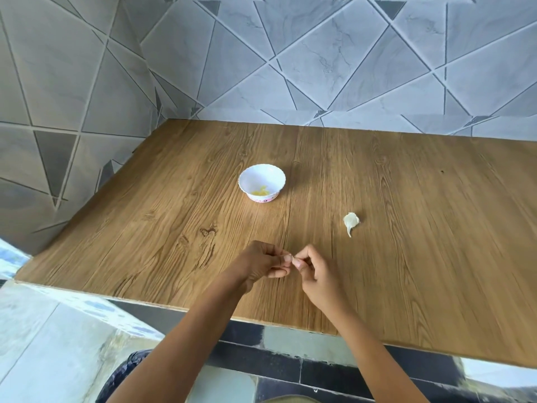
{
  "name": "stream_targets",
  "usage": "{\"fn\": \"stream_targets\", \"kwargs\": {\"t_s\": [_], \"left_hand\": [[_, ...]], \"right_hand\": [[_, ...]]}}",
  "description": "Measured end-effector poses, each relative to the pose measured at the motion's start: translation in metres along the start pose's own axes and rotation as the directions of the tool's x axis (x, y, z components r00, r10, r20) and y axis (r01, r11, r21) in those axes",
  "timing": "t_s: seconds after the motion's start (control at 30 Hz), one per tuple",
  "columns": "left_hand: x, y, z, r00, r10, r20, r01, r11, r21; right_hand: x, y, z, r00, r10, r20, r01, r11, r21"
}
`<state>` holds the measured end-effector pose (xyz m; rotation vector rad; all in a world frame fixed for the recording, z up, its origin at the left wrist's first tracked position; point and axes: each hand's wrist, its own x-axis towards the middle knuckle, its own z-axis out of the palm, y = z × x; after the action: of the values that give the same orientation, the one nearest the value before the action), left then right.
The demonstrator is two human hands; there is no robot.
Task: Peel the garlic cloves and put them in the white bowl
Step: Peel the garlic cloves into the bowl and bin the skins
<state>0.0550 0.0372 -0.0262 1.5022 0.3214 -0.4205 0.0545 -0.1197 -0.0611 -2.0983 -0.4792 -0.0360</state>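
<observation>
Both hands are meeting low over the near part of the wooden table point(406, 199), pinching something tiny between them. Judging by the task, that is a garlic clove point(293, 260), but it is almost fully hidden by fingertips, so I cannot tell how much skin is on it.

Left hand point(261, 261) is curling closed, thumb and forefinger clamped on the clove's left side. Right hand point(312, 269) is also closing, thumb and forefinger nipping the right side, remaining fingers folded under. Both forearms are coming in from the near edge, converging in a V, wrists hovering just above the surface, not resting on it.

My read of the step: peeling is underway. To do it well:
- left hand is acting as the anchor, so keep it fixed and let the right do the pulling
- catch the skin edge with a nail at the tip, strip along the length
- rotate the clove between pulls instead of digging in, which bruises it

The white bowl point(262, 183) is sitting farther back, well apart from the hands, with some pale yellow bits inside, likely peeled garlic. 1 more piece of garlic point(351, 221) is lying on the table off to the right, looks papery and unpeeled.

Risk: a clove this small is likely slippery once bare, so work over the table.
</observation>
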Motion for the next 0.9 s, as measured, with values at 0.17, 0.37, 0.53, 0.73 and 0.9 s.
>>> {"fn": "stream_targets", "kwargs": {"t_s": [0.17, 0.37, 0.53, 0.73, 0.9], "left_hand": [[0.001, -0.009, 0.003, 0.989, 0.136, -0.064, -0.129, 0.986, 0.109], [0.003, -0.011, -0.007, 0.936, 0.344, -0.07, -0.232, 0.756, 0.612], [0.003, -0.005, 0.0, 0.861, 0.504, -0.071, -0.268, 0.566, 0.78], [0.0, 0.005, 0.002, 0.959, 0.281, -0.025, -0.248, 0.881, 0.403], [-0.002, 0.009, -0.002, 0.993, 0.104, 0.061, -0.116, 0.966, 0.231]], "right_hand": [[0.007, -0.002, -0.003, 0.945, 0.298, 0.131, -0.32, 0.925, 0.204], [0.008, -0.003, -0.011, 0.883, 0.452, 0.128, -0.467, 0.814, 0.346], [0.007, -0.006, -0.01, 0.892, 0.435, 0.124, -0.449, 0.82, 0.354], [0.008, -0.01, -0.018, 0.874, 0.431, 0.225, -0.485, 0.74, 0.467], [0.008, -0.01, -0.021, 0.907, 0.329, 0.263, -0.401, 0.865, 0.3]]}}
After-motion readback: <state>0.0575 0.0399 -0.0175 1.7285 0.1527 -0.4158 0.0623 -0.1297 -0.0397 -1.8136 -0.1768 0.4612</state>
